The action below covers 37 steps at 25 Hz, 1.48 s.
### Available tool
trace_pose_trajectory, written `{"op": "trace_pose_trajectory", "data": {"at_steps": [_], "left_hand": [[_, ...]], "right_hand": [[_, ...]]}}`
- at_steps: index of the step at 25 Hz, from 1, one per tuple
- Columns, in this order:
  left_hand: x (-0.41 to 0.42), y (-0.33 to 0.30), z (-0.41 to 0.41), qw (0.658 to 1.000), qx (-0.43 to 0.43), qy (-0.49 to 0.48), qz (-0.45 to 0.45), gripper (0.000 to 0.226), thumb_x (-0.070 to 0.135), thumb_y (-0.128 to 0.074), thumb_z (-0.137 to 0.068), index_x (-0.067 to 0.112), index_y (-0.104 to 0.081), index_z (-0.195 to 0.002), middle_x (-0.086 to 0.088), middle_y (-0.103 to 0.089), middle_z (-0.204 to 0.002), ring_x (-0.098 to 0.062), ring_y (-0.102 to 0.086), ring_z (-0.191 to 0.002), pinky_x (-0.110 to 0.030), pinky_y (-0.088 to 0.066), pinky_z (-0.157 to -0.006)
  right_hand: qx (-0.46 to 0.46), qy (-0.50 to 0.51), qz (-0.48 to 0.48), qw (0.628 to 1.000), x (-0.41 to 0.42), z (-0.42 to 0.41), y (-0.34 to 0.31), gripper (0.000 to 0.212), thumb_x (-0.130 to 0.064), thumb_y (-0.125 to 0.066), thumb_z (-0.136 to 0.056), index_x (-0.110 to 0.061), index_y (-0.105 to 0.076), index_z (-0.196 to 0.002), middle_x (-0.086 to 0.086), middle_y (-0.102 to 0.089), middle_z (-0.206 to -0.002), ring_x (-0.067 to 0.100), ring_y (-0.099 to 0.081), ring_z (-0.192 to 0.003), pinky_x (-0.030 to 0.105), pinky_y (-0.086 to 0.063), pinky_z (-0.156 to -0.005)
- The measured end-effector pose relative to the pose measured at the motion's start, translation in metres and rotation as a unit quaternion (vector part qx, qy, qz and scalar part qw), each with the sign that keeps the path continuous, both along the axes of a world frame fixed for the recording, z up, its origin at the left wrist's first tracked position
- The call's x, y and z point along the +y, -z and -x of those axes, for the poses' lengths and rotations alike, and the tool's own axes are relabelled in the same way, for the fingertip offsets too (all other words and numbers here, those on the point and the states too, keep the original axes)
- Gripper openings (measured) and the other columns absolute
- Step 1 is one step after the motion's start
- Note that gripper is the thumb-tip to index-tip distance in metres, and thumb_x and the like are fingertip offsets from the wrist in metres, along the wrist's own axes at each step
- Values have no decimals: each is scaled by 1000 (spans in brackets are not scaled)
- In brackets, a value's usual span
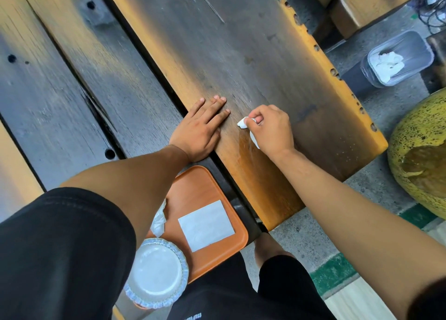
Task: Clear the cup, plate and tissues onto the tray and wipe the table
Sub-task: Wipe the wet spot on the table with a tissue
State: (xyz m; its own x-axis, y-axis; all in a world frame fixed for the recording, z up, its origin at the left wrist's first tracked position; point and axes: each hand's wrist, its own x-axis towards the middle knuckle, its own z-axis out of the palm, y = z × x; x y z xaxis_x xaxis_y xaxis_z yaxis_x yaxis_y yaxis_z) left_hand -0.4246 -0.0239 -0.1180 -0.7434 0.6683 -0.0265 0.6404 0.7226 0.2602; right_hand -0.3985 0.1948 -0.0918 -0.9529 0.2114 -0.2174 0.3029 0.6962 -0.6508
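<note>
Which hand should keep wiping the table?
The right hand: it already pinches the tissue against the table. The left hand lies flat, holding nothing.

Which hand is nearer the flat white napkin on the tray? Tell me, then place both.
Left. The left hand lies flat on the table, just beyond the tray's far edge, above the napkin. The right hand grips a tissue farther right.

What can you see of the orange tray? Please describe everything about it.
The orange tray is flat, with rounded corners, a low raised rim and a wood-grain look. It lies at the table's near edge, partly hidden by the left forearm. On it rest a white plate, a flat white napkin and a crumpled tissue.
</note>
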Motion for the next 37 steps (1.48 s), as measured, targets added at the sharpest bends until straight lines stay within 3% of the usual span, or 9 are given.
{"op": "trace_pose_trajectory", "data": {"at_steps": [2,6,11,19,22,25,29,32,37], "left_hand": [[0,-1,0,1000,-3,-1,-2,54,26,-36,-102,9,-42,-153,-15,-32,-164,-32,-26,-154,-51,-16,-127],[0,-3,0,1000,-6,-1,-8,54,26,-37,-101,8,-43,-152,-16,-32,-164,-33,-27,-154,-50,-15,-128],[0,-3,0,1000,-7,0,-7,55,25,-38,-100,7,-44,-151,-16,-33,-163,-33,-28,-154,-51,-17,-127],[0,0,0,1000,0,-3,-9,54,25,-39,-99,8,-46,-150,-15,-35,-162,-33,-29,-153,-52,-20,-126],[0,1,-1,1000,4,-8,-11,55,26,-39,-99,9,-46,-150,-15,-35,-163,-32,-29,-153,-52,-20,-126],[2,0,1,1000,1,-5,-11,55,25,-39,-98,9,-45,-151,-15,-34,-163,-31,-28,-154,-51,-19,-126],[2,0,-1,1000,0,-7,-7,55,25,-39,-98,9,-45,-150,-14,-34,-163,-31,-28,-154,-50,-18,-127],[3,-1,-1,1000,2,-3,-8,55,26,-37,-99,8,-46,-150,-15,-35,-163,-32,-29,-153,-52,-20,-126],[3,0,-2,1000,3,-3,-1,56,27,-37,-99,8,-44,-151,-14,-32,-164,-31,-28,-154,-52,-20,-126]], "right_hand": [[6,-22,-13,1000,-6,-3,4,11,-27,-72,-89,-16,-74,-94,1,-65,-95,14,-63,-80,31,-55,-74],[5,-106,-18,994,-13,-28,6,13,-27,-71,-92,-18,-72,-101,0,-63,-103,11,-59,-89,10,-43,-68],[-30,-233,29,972,-17,-78,-4,11,-23,-67,-92,-15,-70,-99,-2,-59,-102,15,-60,-86,36,-55,-77],[-116,-334,44,934,34,-163,-17,7,-21,-67,-94,-16,-70,-98,-10,-55,-101,0,-52,-75,13,-45,-73],[-153,-360,41,919,53,-180,-23,4,-17,-66,-90,-15,-70,-90,-9,-56,-96,5,-52,-75,16,-45,-69],[-174,-326,48,928,64,-175,-31,7,-18,-66,-87,-20,-71,-84,-14,-55,-90,5,-56,-76,19,-45,-66],[-81,-188,37,978,60,-125,-28,4,-21,-70,-85,-23,-73,-86,-14,-55,-86,3,-57,-73,12,-39,-66],[-36,-118,0,992,53,-79,-19,8,-23,-66,-91,-19,-72,-92,-4,-57,-93,10,-57,-78,24,-47,-70],[-45,-122,-64,989,48,-72,-11,6,-21,-61,-90,-17,-65,-92,-3,-54,-96,18,-57,-84,35,-50,-73]]}}
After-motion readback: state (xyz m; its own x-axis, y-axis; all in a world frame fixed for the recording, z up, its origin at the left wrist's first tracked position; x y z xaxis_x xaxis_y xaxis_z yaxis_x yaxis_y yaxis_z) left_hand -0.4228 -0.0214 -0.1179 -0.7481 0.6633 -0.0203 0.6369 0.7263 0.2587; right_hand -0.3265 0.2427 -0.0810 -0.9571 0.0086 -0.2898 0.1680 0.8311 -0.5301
